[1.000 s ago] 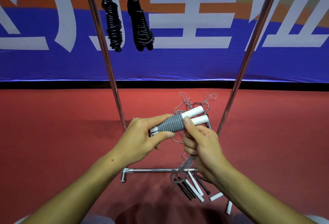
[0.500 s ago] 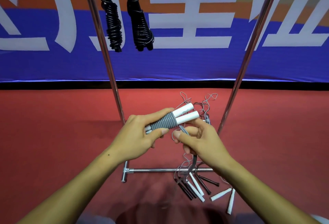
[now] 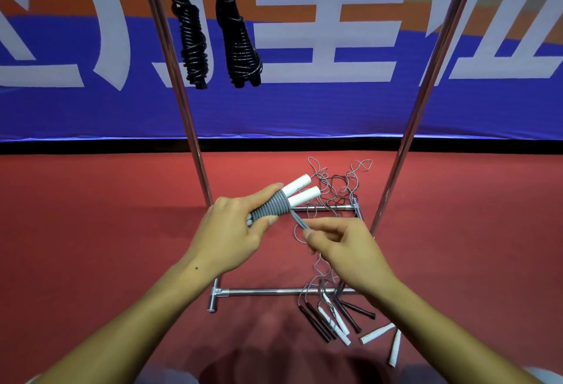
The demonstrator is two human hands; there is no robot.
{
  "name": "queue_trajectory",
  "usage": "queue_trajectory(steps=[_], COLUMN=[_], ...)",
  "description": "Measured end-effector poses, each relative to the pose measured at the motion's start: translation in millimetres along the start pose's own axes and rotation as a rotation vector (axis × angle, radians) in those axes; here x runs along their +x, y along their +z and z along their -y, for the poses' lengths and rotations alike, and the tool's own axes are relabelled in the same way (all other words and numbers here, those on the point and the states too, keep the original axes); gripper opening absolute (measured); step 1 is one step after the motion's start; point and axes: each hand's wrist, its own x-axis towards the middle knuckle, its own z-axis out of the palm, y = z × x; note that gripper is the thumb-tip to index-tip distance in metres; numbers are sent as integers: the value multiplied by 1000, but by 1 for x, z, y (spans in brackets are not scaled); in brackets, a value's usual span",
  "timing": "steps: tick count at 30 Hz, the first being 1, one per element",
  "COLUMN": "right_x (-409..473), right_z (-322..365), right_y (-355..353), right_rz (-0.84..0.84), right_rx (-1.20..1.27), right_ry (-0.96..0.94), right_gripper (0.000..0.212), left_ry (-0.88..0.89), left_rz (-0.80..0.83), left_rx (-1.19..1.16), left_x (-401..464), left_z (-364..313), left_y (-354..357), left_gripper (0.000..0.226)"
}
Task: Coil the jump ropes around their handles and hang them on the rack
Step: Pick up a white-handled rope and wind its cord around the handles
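The rack (image 3: 179, 85) is cut off at the top, so its hooks are hard to make out; two coiled black ropes (image 3: 213, 39) hang at its left end. The left hand (image 3: 234, 231) grips the paired white handles (image 3: 300, 190), thumb and fingers curled round the grey coil (image 3: 272, 207). The right hand (image 3: 344, 246) pinches the loose grey rope end (image 3: 298, 221). More jump ropes (image 3: 332, 313) lie tangled on the red floor (image 3: 91, 216) beneath, partly hidden by the right forearm.
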Motion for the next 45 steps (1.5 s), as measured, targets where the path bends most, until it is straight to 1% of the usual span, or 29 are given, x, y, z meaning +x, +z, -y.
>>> queue_trajectory(steps=[3,4,6,7,8,9,11,14,16,17,19,21,24,26,28,31,34,36,39,43,45], right_x=[-5,-6,-7,-6,-5,-4,-2,5,7,7,5,8,15,19,19,19,19,18,17,13,11], right_z=[5,8,13,13,13,10,3,-5,-5,-5,-3,-4,-8,-10,-7,-4,-2,-1,2,7,7], right_y=[-3,-5,-11,-14,-15,-16,-18,-20,-21,-21,-22,-26,-31,-34,-35,-38,-42,-43,-45,-47,-44], right_rz=[-73,-84,-74,-75,-78,-90,-118,-123,-100,-69,40,150,290,336,364,414,436,464,526,664,668], right_rx=[-400,-521,-809,-943,-1044,-1109,-1171,-1200,-1161,-1128,-1044,-918,-614,-459,-353,-269,-210,-165,-106,-33,24], right_ry=[-112,-121,-152,-208,-295,-396,-525,-593,-592,-581,-519,-439,-397,-343,-280,-258,-227,-200,-162,-104,-94], right_gripper=[11,12,24,27,26,22,18,32,36,35,28,23,21,19,22,23,21,21,22,9,10], left_ry=[15,14,3,-1,-2,0,14,24,18,9,-7,-21,-11,21,27,51,10,3,27,46,37], left_rz=[87,125,192,215,233,251,288,337,409,468,596,675,711,714,734,782,801,815,903,953,950], left_rx=[106,127,157,170,185,205,220,163,115,72,-20,-79,-150,-160,-186,-219,-279,-317,-399,-454,-502], left_x=[-1,-1,-1,-1,-1,0,0,3,3,3,2,2,3,3,2,-2,-5,-5,-6,-7,-6], left_z=[-2,-3,-4,-5,-6,-5,-3,5,10,12,15,15,12,11,10,8,5,1,-6,-12,-13], left_y=[6,6,6,6,5,6,5,2,0,0,0,-2,-7,-10,-11,-12,-13,-16,-21,-24,-26], left_gripper=[67,67,67,66,65,66,69,64,63,63,63,62,59,58,58,60,59,49,36,33,35])
